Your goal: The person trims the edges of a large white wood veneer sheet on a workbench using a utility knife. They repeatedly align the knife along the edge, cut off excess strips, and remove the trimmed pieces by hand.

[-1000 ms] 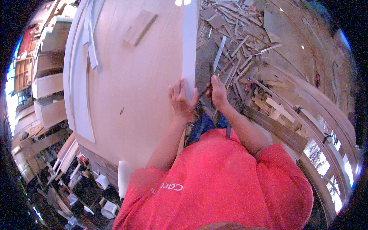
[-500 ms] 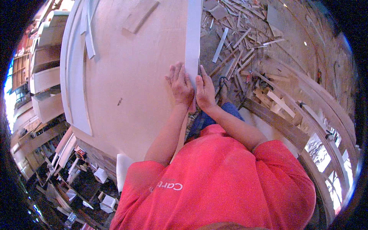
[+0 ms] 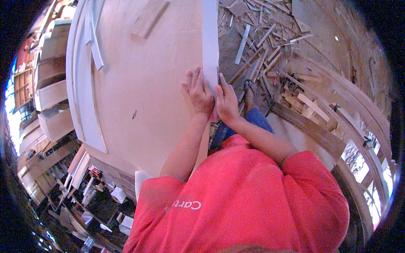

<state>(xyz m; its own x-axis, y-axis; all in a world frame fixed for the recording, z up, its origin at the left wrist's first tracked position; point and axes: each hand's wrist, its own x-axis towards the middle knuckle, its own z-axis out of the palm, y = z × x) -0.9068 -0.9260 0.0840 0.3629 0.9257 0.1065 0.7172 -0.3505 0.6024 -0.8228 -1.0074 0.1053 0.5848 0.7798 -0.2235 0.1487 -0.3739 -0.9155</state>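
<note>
A long white strip (image 3: 210, 42) runs along the right edge of a broad, pale wooden panel (image 3: 139, 80). My left hand (image 3: 199, 95) lies flat at the strip's near end, its fingers stretched out over the strip's left side and the panel. On the outer side, my right hand (image 3: 228, 103) presses against the strip's right edge with straight fingers pointing away from me. A thin dark piece shows beside the right fingertips; its kind is unclear. Below the hands, a small pinkish end of something (image 3: 214, 116) shows between my wrists.
A short loose board (image 3: 149, 19) and thin white strips (image 3: 96, 50) lie on the panel. Wood offcuts (image 3: 257, 46) litter the floor at the right. Stacked boards (image 3: 52, 90) stand at the left; a timber frame (image 3: 312, 130) is at my right.
The view has shifted slightly, so the panel and floor sit a little differently. Both hands stay at the strip's near end, with hardly any visible movement. More of my foot shows.
</note>
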